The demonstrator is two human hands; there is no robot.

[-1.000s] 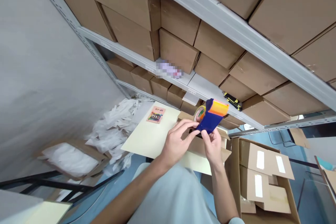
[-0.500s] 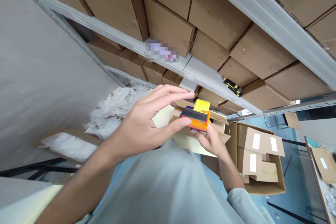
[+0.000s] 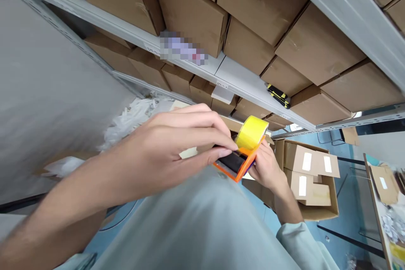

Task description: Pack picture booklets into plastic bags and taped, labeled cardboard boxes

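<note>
Tape dispenser: an orange plastic tape dispenser with a dark roller [image 3: 236, 163] is held in front of the chest, between both hands, above an open cardboard box whose flaps can just be seen behind it.
Tape roll: a yellow roll of tape [image 3: 252, 132] is seated at the dispenser's upper end, tilted up and to the right.
Right hand: the right hand [image 3: 268, 168] is closed around the dispenser's far side and carries it from below and behind.
Left hand: the left hand [image 3: 177, 143] is curled, thumb and fingertips pinched together on the dark roller end of the dispenser; whether a tape end is caught there cannot be told.
Change: a second ago a blue side and orange cap were turned towards the camera and held further off; the dispenser has since been turned over and drawn closer, so that the roller and the yellow roll are now shown.
Meaning: judged from this, the tool is being readied, not yet applied to any box.
Surroundings: grey metal shelving [image 3: 240, 82] stacked with brown cardboard boxes [image 3: 190, 12] is seen behind; a yellow-and-black knife [image 3: 278, 95] lies on a shelf; an open carton of flat, taped boxes [image 3: 311, 177] stands on the blue floor to the right; crumpled white paper [image 3: 133, 116] lies to the left.
</note>
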